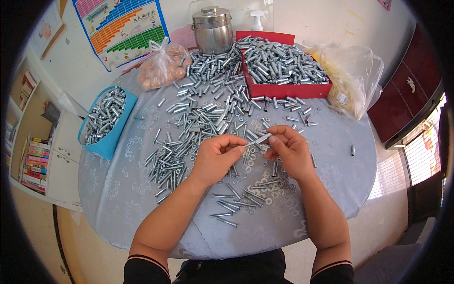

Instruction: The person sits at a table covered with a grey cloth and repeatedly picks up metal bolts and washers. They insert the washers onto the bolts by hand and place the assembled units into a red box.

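Note:
Above the middle of the table, my left hand (217,158) is closed, pinching a thin silver bolt (250,143) between thumb and fingertips. My right hand (291,154) grips a short metal sleeve (263,138) that meets the bolt end to end, roughly in line; how far the bolt is inside it is too small to tell. A pile of loose bolts (165,173) spreads to the left of my left hand. Below my hands lie more bolts (228,206) and many flat washers (268,200). Loose metal sleeves (234,97) are heaped beyond my hands.
A red box (288,91) full of sleeves stands at the back, beside a clear plastic bag (352,78). At the far left sits a blue bin (109,146) of metal parts. A tied bag (163,66) and a steel pot (213,35) stand at the table's far edge.

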A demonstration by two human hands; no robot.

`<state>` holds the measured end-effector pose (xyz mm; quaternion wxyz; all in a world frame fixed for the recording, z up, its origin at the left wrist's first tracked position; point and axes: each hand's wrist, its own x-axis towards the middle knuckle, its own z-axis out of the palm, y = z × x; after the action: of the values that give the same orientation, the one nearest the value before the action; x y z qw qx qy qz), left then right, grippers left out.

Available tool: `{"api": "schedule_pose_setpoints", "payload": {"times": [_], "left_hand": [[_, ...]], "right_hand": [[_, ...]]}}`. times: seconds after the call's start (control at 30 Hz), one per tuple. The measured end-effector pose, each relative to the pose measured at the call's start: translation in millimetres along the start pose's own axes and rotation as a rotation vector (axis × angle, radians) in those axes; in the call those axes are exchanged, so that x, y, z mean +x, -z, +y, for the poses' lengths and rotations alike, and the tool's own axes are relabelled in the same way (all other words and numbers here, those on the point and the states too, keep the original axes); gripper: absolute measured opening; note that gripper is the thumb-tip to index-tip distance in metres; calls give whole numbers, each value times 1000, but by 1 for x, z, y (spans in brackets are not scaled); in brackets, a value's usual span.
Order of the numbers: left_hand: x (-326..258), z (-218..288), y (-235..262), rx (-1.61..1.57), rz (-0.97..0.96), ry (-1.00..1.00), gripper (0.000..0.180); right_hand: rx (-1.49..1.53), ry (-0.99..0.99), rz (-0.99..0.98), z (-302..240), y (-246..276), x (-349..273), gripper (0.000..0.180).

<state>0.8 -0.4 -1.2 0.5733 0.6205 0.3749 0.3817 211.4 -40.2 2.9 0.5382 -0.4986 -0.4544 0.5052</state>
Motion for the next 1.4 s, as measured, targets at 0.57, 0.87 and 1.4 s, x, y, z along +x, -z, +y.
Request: {"api": "schedule_pose_setpoints", "payload": {"times": [0.57,0.87,1.4], "left_hand": [[-3,-3,-8,-47,13,-36,24],[-2,-13,-9,-108,64,30,23],[-1,-20,-10,-128,50,59,22]], "right_hand": [[-200,21,10,-7,-2,-5,12],[-1075,317,-128,1,18,-3,15],[-1214,398,-47,11,4,-1,14]]}}
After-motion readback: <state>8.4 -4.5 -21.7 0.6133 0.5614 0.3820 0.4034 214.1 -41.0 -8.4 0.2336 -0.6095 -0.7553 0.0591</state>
